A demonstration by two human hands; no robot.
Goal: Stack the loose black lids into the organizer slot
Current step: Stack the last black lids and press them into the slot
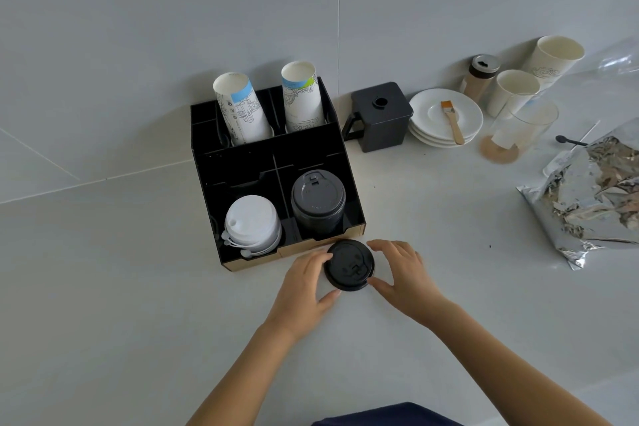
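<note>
A loose black lid lies on the counter just in front of the black organizer. My left hand cups its left edge with fingers and thumb, and my right hand cups its right edge; both touch the rim. In the organizer's front right slot stands a stack of black lids. A stack of white lids fills the front left slot. Two stacks of paper cups lean in the rear slots.
Right of the organizer stand a black square container, stacked white saucers with a brush, a shaker jar, paper cups and a clear glass. A crumpled foil bag lies far right. The wall runs behind.
</note>
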